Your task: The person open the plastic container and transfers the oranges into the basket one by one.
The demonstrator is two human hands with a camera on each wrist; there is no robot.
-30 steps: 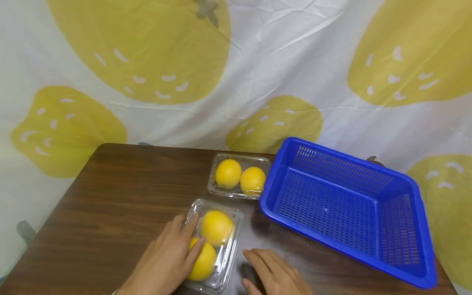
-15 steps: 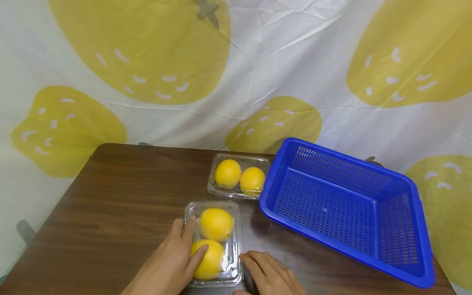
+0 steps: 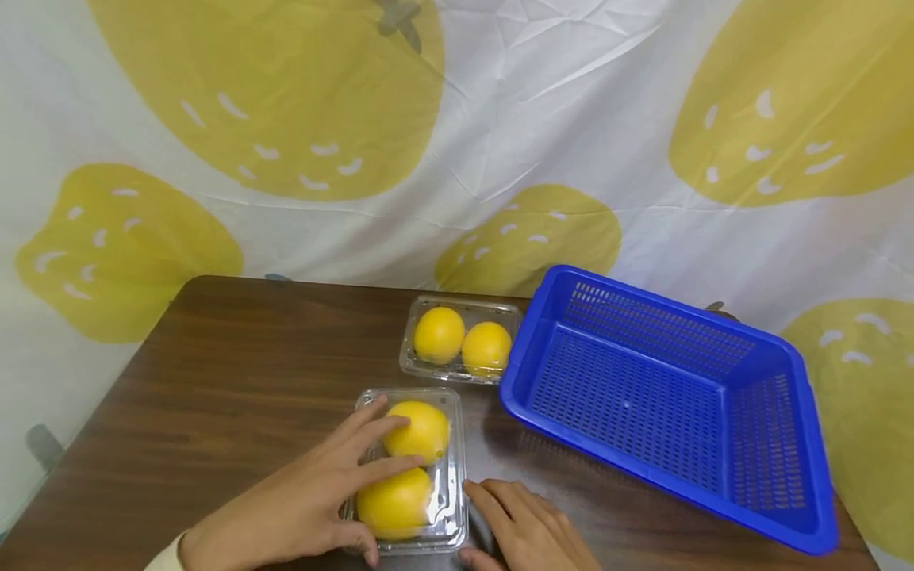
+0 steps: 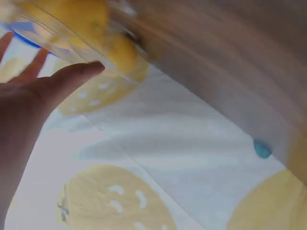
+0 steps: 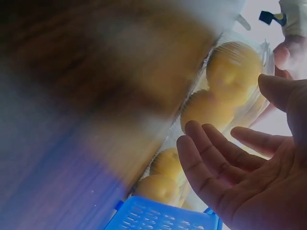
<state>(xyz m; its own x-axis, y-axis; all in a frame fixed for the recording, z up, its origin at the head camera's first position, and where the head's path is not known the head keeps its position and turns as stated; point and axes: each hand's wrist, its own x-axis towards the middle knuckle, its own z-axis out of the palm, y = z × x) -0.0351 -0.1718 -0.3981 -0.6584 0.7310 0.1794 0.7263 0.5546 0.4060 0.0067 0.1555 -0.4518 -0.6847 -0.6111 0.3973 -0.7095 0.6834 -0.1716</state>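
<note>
A clear plastic clamshell box [image 3: 450,507] with two yellow citrus-like fruits [image 3: 396,503] lies lengthwise on the table's near side. Over its left half my left hand [image 3: 307,484] spreads its fingers, with the thumb by the near left corner. Whether those fingertips press the lid or hover just above it, I cannot tell. My right hand [image 3: 531,527] is beside the box's right edge, fingers fairly straight, the index fingertip at or touching that edge. In the right wrist view, the right palm [image 5: 268,191] holds nothing.
Behind stands another clear clamshell box [image 3: 410,361] with two yellow fruits, right against a blue perforated basket [image 3: 628,468]. All rest on a dark wooden table [image 3: 236,396]. A fruit-printed cloth [image 3: 343,238] hangs behind the table.
The near box has turned from slanted to nearly straight. My left hand has shifted and spread its fingers wider across it, while my right hand has come left to the box's edge.
</note>
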